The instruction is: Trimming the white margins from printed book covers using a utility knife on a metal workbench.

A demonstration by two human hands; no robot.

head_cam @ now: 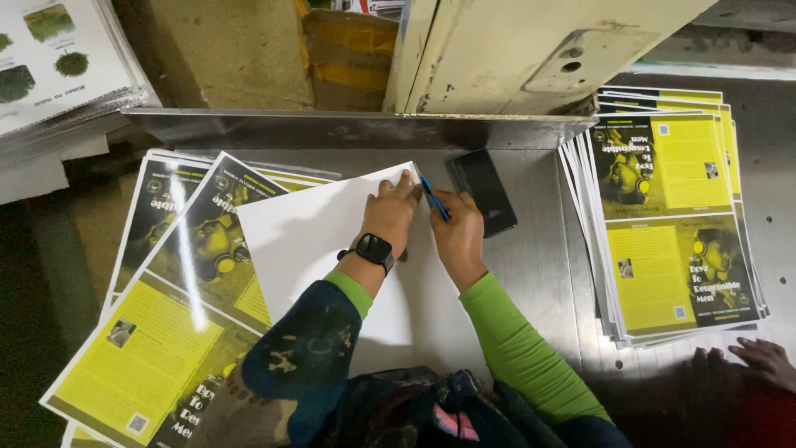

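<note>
My left hand [391, 214], with a black watch on the wrist, presses flat on a blank white sheet [315, 241] near its far right corner. Beside it, my right hand [456, 236] grips a blue pen [434, 197], whose tip points at the sheet's upper right edge. The white sheet lies tilted on the metal table [539, 265], over part of a fanned pile of yellow and black printed sheets [166, 274] at the left.
A black phone [483, 191] lies face up just right of my hands. A neat stack of yellow and black printed sheets [672, 224] sits at the right. Another person's fingers [759, 361] rest at the lower right. A metal fence [348, 129] runs behind. Another paper stack [58, 66] sits upper left.
</note>
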